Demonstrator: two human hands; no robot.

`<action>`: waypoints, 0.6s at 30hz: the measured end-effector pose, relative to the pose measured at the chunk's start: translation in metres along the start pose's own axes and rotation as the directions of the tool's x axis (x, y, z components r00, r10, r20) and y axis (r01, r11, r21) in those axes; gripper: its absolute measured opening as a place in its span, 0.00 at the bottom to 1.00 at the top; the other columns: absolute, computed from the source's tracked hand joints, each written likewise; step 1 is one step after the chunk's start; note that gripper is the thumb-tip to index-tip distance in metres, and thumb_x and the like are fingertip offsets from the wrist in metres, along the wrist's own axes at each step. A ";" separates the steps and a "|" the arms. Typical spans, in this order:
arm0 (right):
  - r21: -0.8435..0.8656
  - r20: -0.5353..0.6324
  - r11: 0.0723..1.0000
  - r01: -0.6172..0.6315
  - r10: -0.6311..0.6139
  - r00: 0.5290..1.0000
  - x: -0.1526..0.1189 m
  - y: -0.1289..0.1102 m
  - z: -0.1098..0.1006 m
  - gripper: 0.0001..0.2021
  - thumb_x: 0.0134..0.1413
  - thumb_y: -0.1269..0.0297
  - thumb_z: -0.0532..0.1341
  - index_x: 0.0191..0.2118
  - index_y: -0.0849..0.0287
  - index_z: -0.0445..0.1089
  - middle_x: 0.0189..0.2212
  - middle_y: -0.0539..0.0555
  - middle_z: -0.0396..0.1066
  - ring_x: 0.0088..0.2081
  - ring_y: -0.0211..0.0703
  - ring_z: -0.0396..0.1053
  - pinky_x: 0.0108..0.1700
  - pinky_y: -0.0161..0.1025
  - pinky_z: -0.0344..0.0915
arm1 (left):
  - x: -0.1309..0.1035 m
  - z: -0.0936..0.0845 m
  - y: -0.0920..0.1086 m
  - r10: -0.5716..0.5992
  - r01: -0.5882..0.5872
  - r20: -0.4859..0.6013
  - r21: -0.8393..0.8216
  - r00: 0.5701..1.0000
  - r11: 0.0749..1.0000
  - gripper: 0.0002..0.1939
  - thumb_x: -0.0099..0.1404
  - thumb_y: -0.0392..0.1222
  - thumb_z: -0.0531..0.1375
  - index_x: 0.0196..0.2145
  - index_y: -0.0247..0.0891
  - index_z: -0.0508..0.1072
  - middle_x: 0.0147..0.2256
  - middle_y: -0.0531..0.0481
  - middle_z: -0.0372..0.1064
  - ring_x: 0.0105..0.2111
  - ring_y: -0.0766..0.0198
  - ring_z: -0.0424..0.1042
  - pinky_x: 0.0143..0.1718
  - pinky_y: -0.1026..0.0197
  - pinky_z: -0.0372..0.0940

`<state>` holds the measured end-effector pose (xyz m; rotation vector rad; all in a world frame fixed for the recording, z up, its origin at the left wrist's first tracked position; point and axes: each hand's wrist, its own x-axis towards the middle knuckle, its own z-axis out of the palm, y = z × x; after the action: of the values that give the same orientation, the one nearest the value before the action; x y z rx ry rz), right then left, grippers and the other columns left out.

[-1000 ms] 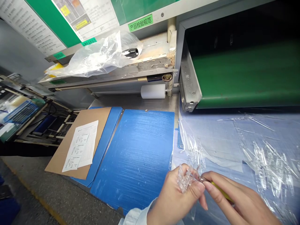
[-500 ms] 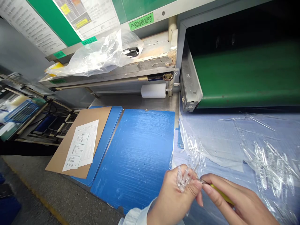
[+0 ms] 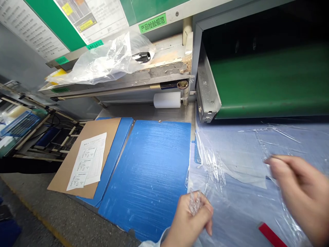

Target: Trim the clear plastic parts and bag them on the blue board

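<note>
My left hand point(image 3: 189, 219) is closed around a small bunch of clear plastic pieces point(image 3: 195, 203), which stick up above its curled fingers. It is low in the view, beside the right edge of the blue sheet point(image 3: 146, 164). My right hand point(image 3: 300, 192), slightly blurred, hovers at the right over the covered table with thumb and forefinger pinched together. Whatever may be between those fingertips is too small to make out. Below it lies a flat red tool or handle point(image 3: 271, 235), cut off by the bottom edge. More thin clear plastic pieces point(image 3: 290, 219) lie partly behind my right hand.
A green conveyor belt point(image 3: 262, 85) ends above the table at the right. Clear plastic strips point(image 3: 214, 168) lie between it and my left hand. Cardboard point(image 3: 59, 178) with papers point(image 3: 87, 161) is at the left. A plastic bag point(image 3: 102, 61) and white roll point(image 3: 167, 100) are behind.
My right hand has moved away from my left, up and to the right. The yellow-handled tool it held is no longer seen in it. A red tool or handle now shows on the table.
</note>
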<state>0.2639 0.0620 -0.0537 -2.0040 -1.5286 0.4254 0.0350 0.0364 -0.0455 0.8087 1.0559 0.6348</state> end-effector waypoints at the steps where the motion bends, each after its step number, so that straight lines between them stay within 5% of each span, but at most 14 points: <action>1: -0.125 0.074 0.992 -0.025 0.034 0.997 0.009 -0.003 0.006 0.15 0.61 0.50 0.48 0.38 0.54 0.65 0.29 0.58 0.73 0.30 0.51 0.71 0.28 0.42 0.61 | 0.002 -0.001 -0.003 -0.015 0.014 -0.032 -0.030 0.999 0.999 0.15 0.58 0.50 0.58 0.22 0.38 0.62 0.13 0.57 0.58 0.13 0.73 0.51 0.19 0.66 0.48; 4: -0.326 0.268 0.945 0.006 0.086 0.960 0.028 -0.016 0.037 0.14 0.59 0.52 0.51 0.36 0.55 0.66 0.28 0.57 0.73 0.30 0.53 0.71 0.28 0.41 0.59 | 0.010 -0.003 -0.007 -0.038 0.027 -0.106 -0.106 0.994 0.994 0.14 0.56 0.48 0.59 0.21 0.38 0.62 0.11 0.57 0.58 0.12 0.74 0.51 0.16 0.67 0.45; 10: -0.315 0.492 0.948 0.047 0.121 0.862 0.018 -0.023 0.092 0.15 0.57 0.54 0.58 0.25 0.59 0.67 0.22 0.51 0.69 0.27 0.42 0.68 0.30 0.39 0.61 | 0.023 -0.008 -0.013 -0.098 0.021 -0.186 -0.378 0.978 0.926 0.15 0.56 0.49 0.62 0.24 0.36 0.64 0.13 0.58 0.60 0.12 0.74 0.53 0.16 0.68 0.47; 15: -0.144 0.540 0.983 -0.111 0.172 0.824 0.006 -0.014 0.101 0.15 0.56 0.55 0.59 0.25 0.59 0.64 0.22 0.46 0.63 0.25 0.36 0.63 0.31 0.38 0.62 | 0.033 -0.015 -0.022 -0.120 0.025 -0.178 -0.458 0.977 0.889 0.17 0.50 0.47 0.67 0.26 0.35 0.65 0.19 0.56 0.65 0.17 0.73 0.61 0.21 0.67 0.54; 18: 0.132 0.596 0.960 -0.245 0.120 0.794 0.003 -0.011 0.086 0.19 0.54 0.46 0.55 0.23 0.56 0.59 0.18 0.45 0.55 0.21 0.36 0.56 0.26 0.37 0.56 | 0.035 -0.017 -0.024 -0.129 0.028 -0.171 -0.497 0.977 0.867 0.18 0.47 0.44 0.69 0.26 0.36 0.63 0.16 0.63 0.56 0.14 0.77 0.53 0.19 0.69 0.49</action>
<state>0.2077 0.0887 -0.1136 -1.9574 -1.5407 1.3338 0.0344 0.0548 -0.0876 0.2548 1.0367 0.8836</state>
